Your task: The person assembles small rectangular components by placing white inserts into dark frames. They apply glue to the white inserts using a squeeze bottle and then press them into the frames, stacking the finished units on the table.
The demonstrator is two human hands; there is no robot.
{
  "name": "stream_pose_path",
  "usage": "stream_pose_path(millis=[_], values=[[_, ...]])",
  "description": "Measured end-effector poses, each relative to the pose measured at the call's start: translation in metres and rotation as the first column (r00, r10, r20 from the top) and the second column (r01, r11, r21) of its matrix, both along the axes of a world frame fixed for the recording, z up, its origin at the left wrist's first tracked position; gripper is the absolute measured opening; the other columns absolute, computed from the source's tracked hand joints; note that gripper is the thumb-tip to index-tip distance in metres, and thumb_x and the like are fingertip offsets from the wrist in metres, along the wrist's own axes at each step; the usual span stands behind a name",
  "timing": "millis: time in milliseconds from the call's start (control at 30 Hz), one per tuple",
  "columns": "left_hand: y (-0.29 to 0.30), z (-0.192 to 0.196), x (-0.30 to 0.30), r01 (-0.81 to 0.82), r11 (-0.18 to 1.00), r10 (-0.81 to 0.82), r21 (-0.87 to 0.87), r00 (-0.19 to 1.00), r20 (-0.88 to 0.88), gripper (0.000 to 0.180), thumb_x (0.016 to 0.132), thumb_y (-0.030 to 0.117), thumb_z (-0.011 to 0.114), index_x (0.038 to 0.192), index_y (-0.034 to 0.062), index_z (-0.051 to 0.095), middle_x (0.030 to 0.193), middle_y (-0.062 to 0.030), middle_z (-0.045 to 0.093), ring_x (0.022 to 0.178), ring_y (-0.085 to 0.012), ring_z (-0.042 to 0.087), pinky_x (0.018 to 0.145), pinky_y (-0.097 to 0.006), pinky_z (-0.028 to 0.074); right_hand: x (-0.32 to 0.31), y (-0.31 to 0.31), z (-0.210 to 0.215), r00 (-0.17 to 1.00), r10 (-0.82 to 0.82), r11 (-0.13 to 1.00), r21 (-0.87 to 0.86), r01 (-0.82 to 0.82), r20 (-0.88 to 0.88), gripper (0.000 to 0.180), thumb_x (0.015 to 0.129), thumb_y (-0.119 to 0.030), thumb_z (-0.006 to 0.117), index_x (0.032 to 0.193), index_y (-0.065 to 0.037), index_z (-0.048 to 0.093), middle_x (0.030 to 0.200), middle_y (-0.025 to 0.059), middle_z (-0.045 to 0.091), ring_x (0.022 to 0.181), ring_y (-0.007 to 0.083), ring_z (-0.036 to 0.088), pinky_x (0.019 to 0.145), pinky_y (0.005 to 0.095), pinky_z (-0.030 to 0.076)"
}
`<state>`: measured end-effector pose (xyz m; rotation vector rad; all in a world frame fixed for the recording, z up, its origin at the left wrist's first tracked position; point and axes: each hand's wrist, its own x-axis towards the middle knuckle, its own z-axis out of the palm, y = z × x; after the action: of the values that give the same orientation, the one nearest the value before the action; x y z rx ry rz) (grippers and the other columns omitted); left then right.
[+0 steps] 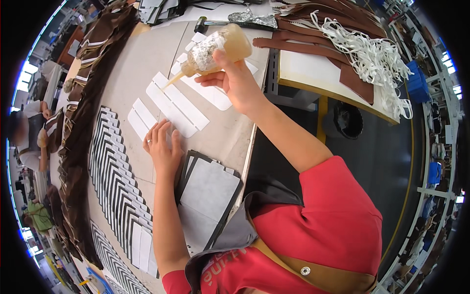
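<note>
My right hand (239, 84) grips a squeeze bottle (226, 45) of amber liquid, smeared with whitish residue and tilted downward. Its thin nozzle (173, 80) points at a long white panel (182, 109) lying on the table, with the tip at or just above the surface. My left hand (164, 149) lies palm down with fingers spread, close to the lower ends of that panel and a smaller white piece (140, 117). More white pieces (213, 93) lie beneath and beyond the bottle. By my left forearm sits a stack of grey-and-black sheets (208, 186).
Overlapping black-and-white pieces (117, 181) run down the table's left, beside dark brown material (81, 161). A hammer (210, 22) lies at the back. Brown strips (318, 44) and tangled white tape (357, 49) cover a side table; a black bin (348, 120) stands below. Another person (34, 130) is far left.
</note>
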<state>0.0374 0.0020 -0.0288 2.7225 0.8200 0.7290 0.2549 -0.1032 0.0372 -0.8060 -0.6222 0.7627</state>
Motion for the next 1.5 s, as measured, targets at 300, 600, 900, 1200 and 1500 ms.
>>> stream_pose_path(millis=[300, 600, 900, 1200, 1500], values=[[-0.074, 0.087, 0.027, 0.739, -0.134, 0.592, -0.660, 0.594, 0.545, 0.057, 0.089, 0.043, 0.044, 0.132, 0.0065, 0.038, 0.119, -0.0106, 0.052, 0.111, -0.0246, 0.051, 0.098, -0.041, 0.037, -0.037, -0.022, 0.001, 0.376, -0.117, 0.987, 0.151, -0.063, 0.919, 0.070, 0.072, 0.001, 0.065, 0.135, -0.012, 0.037, 0.137, 0.0140, 0.041, 0.124, 0.0282, 0.042, 0.102, 0.0392, 0.036], [-0.068, 0.091, -0.015, 0.662, 0.042, 0.608, -0.749, 0.578, 0.545, 0.053, 0.088, 0.037, 0.048, 0.128, 0.0039, 0.041, 0.114, -0.0212, 0.053, 0.103, -0.0306, 0.056, 0.094, -0.044, 0.042, 0.101, -0.122, -0.059, 0.031, 0.251, 0.458, -0.147, 0.877, 0.967, 0.040, 0.074, 0.002, 0.047, 0.113, 0.002, 0.058, 0.096, 0.0190, 0.056, 0.086, 0.0344, 0.056, 0.079, 0.0413, 0.047], [-0.079, 0.087, -0.029, 0.599, 0.082, 0.547, -0.797, 0.641, 0.538, 0.060, 0.084, 0.037, 0.049, 0.130, -0.0004, 0.037, 0.118, -0.0165, 0.051, 0.111, -0.0292, 0.050, 0.099, -0.046, 0.039, 0.091, -0.125, -0.069, -0.083, 0.258, 0.538, -0.071, 0.840, 0.963, 0.041, 0.072, 0.005, 0.050, 0.111, -0.002, 0.062, 0.090, 0.0145, 0.053, 0.080, 0.0297, 0.055, 0.072, 0.0389, 0.047], [-0.088, 0.083, -0.036, 0.587, 0.092, 0.520, -0.805, 0.661, 0.541, 0.062, 0.084, 0.038, 0.049, 0.131, -0.0001, 0.037, 0.120, -0.0163, 0.050, 0.115, -0.0269, 0.048, 0.103, -0.046, 0.035, 0.084, -0.133, -0.067, -0.116, 0.166, 0.589, -0.004, 0.808, 0.979, 0.037, 0.073, 0.004, 0.050, 0.106, -0.008, 0.065, 0.083, 0.0092, 0.051, 0.077, 0.0273, 0.053, 0.070, 0.0369, 0.046], [-0.092, 0.079, -0.056, 0.576, 0.180, 0.563, -0.797, 0.604, 0.564, 0.057, 0.087, 0.037, 0.048, 0.130, 0.0013, 0.039, 0.117, -0.0202, 0.053, 0.108, -0.0331, 0.053, 0.094, -0.042, 0.042, 0.037, -0.138, -0.091, 0.554, -0.007, 0.825, -0.308, 0.473, 0.832, 0.024, 0.081, 0.001, 0.048, 0.089, -0.009, 0.068, 0.083, 0.0047, 0.054, 0.075, 0.0176, 0.052, 0.071, 0.0278, 0.043]])
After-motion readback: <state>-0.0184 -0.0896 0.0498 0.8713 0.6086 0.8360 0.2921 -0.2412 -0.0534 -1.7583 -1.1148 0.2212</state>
